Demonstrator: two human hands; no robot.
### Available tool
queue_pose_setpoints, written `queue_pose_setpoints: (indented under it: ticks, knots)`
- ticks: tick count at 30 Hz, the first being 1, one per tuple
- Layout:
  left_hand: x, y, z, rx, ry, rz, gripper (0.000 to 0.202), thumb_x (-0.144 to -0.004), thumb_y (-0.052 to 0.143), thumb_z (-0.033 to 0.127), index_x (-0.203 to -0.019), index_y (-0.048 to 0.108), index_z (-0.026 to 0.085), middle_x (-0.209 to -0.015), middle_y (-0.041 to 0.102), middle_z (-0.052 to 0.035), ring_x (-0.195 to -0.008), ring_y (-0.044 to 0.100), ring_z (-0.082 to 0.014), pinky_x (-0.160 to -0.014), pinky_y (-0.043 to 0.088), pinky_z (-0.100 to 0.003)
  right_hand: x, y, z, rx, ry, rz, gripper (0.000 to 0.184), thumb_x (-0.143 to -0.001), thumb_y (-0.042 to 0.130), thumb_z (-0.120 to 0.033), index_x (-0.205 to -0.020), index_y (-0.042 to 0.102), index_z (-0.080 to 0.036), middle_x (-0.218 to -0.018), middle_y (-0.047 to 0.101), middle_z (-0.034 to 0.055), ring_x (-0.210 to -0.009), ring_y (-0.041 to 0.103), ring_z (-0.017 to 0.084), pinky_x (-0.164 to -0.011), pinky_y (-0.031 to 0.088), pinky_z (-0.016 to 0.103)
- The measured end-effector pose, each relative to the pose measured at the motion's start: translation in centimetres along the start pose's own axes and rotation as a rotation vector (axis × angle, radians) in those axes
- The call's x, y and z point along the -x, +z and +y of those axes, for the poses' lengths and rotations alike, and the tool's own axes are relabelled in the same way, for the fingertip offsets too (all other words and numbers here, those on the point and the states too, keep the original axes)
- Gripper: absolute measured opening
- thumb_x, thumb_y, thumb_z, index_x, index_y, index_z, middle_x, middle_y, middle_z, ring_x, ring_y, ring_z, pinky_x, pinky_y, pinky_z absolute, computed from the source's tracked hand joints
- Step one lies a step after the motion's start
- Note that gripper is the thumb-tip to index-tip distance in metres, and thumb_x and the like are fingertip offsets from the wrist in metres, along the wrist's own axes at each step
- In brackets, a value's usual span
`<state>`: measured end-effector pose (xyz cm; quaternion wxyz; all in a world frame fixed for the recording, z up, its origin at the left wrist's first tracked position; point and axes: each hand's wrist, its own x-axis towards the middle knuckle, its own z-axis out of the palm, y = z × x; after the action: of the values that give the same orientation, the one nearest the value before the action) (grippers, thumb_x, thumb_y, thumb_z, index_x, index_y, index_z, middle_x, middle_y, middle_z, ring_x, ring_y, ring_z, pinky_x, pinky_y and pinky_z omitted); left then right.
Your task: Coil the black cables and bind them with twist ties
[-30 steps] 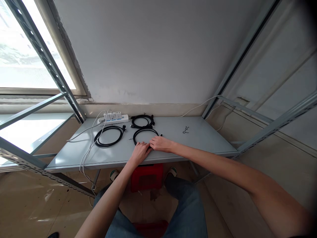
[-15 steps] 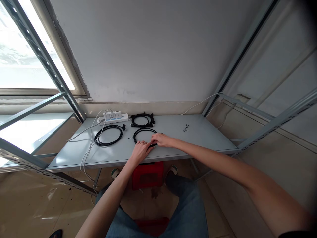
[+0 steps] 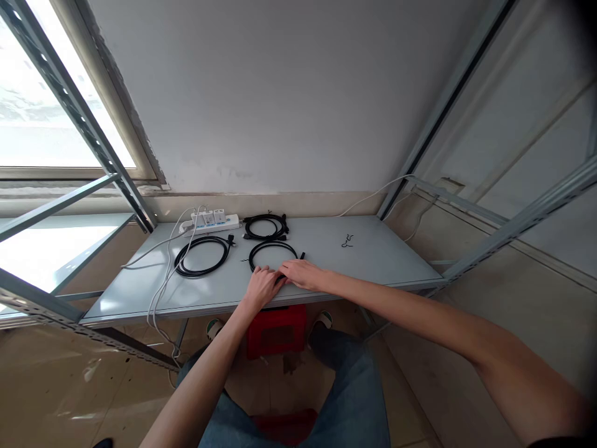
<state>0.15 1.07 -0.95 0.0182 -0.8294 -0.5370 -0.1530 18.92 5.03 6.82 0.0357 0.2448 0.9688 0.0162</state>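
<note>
A coiled black cable (image 3: 273,244) lies near the front edge of the grey shelf, its near side covered by my hands. My left hand (image 3: 263,285) is closed on the left part of that near side. Beside it, touching, my right hand (image 3: 298,274) has its fingers closed on the same stretch of cable. A cable end pokes out just above my right knuckles. What exactly lies between the fingertips is hidden. Left of my hands rests another black cable coil (image 3: 201,274) with a plug at its upper right. Behind, more black cable is bundled in a coil (image 3: 265,218).
A white power strip (image 3: 212,224) with adapters stands at the back left, its white cords (image 3: 161,292) hanging over the front edge. Small black twist ties (image 3: 347,241) lie on the right of the shelf (image 3: 387,261). Metal posts frame both sides. A red stool (image 3: 276,333) is underneath.
My right hand has shifted slightly down and left, closer against my left hand, uncovering the cable end. The whole view has drifted a little.
</note>
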Motion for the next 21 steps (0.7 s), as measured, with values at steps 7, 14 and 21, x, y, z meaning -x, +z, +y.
queue_pose_setpoints:
  ticks: [7, 14, 21]
  knots:
    - [0.06, -0.48, 0.34, -0.028, -0.023, -0.017, 0.035, -0.106, 0.046, 0.037, -0.088, 0.070, 0.019, -0.090, 0.077, -0.0106, -0.099, 0.066, -0.0279, -0.087, 0.038, -0.039, -0.43, 0.64, -0.13, 0.368, -0.192, -0.018, 0.019, -0.095, 0.052, 0.000, -0.103, 0.066, -0.008, -0.094, 0.068, 0.0118, -0.090, 0.066, 0.021, -0.078, 0.049, 0.031]
    - [-0.02, -0.86, 0.55, -0.031, -0.042, -0.042, 0.034, -0.106, 0.046, 0.038, -0.087, 0.067, 0.020, -0.089, 0.076, -0.0101, -0.099, 0.067, -0.0280, -0.086, 0.038, -0.038, -0.33, 0.17, 0.35, 0.578, -0.392, 0.066, 0.026, -0.098, 0.043, -0.002, -0.095, 0.067, -0.009, -0.079, 0.069, 0.0106, -0.069, 0.062, 0.017, -0.065, 0.044, 0.029]
    - [-0.06, -1.00, 0.40, -0.053, -0.022, -0.076, 0.035, -0.108, 0.039, 0.034, -0.096, 0.068, 0.019, -0.093, 0.076, -0.0118, -0.102, 0.066, -0.0287, -0.086, 0.039, -0.039, -0.74, -0.18, -0.13, 0.507, -0.300, -0.031, 0.025, -0.094, 0.043, 0.000, -0.095, 0.067, -0.007, -0.078, 0.070, 0.0137, -0.068, 0.064, 0.019, -0.060, 0.044, 0.028]
